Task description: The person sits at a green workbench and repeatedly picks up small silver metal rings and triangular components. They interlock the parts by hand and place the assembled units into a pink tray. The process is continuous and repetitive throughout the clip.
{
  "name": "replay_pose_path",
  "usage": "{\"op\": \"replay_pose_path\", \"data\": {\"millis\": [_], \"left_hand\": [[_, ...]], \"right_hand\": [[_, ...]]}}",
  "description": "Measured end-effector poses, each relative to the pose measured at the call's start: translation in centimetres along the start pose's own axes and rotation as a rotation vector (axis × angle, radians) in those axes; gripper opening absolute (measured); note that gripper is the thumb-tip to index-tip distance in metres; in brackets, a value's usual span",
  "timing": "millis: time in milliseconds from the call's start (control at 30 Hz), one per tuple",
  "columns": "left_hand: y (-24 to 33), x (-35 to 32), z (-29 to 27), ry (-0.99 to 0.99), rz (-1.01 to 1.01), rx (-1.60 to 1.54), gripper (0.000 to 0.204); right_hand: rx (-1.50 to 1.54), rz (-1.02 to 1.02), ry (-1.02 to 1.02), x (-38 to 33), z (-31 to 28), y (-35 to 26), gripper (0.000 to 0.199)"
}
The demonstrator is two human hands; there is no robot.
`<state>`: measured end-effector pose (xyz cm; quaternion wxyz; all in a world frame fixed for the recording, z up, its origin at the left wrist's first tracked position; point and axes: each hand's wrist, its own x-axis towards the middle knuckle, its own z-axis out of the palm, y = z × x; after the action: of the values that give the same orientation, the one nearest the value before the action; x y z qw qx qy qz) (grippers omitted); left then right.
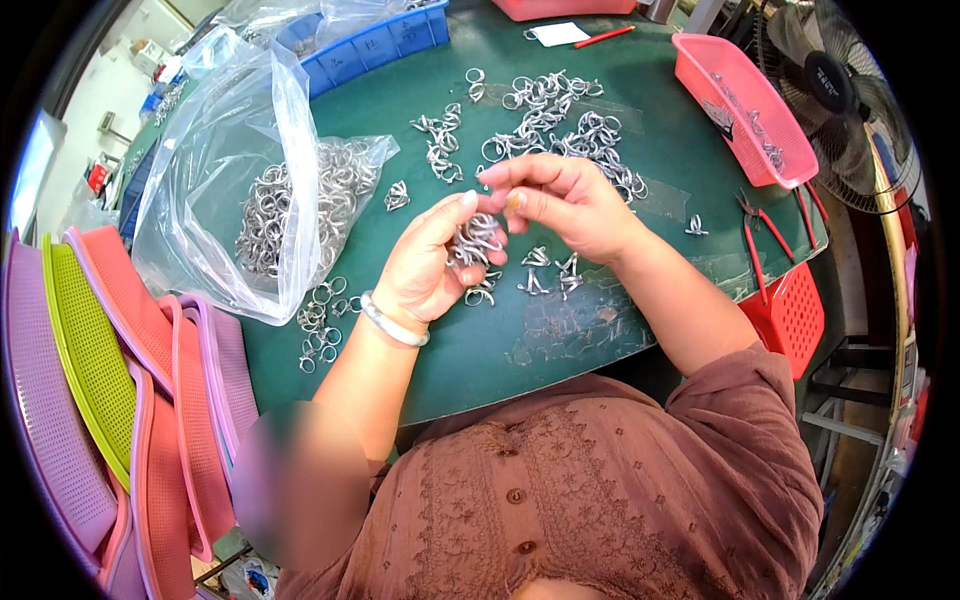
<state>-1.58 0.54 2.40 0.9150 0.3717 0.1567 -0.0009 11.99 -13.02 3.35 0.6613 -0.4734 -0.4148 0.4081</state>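
My left hand (430, 250), with a pale bangle (395, 322) at the wrist, cups a small bunch of silver-grey finger rings (475, 238) in its curled fingers. Close against its thumb is my right hand (560, 205), thumb and fingertips pinched together; what they hold, if anything, is too small to make out. Beyond the hands spreads a pile of similar rings (590, 140), with a smaller cluster (440, 145) to its left. A few loose rings (536, 257) lie just below the right hand. Some rings are hidden behind my fingers.
A clear plastic bag (225, 150) full of rings lies left on the green table (460, 375). Loose rings (320, 325) sit beside it. A blue crate (375, 45), a pink basket (745, 120), red-handled pliers (755, 240) and a fan (835, 85) surround the work; stacked baskets (90, 330) stand left.
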Motion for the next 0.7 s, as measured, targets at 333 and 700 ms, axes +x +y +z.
{"op": "replay_pose_path", "data": {"millis": [333, 700], "left_hand": [[1.8, -0.3, -1.1, -0.142, 0.168, -0.375, 0.028], [2.1, -0.5, -1.2, -0.053, 0.245, -0.326, 0.017]], "right_hand": [[-0.840, -0.248, -0.073, 0.4, -1.1, 1.9, 0.025], [-1.005, -0.048, -0.120, 0.7, 0.4, 1.1, 0.019]]}}
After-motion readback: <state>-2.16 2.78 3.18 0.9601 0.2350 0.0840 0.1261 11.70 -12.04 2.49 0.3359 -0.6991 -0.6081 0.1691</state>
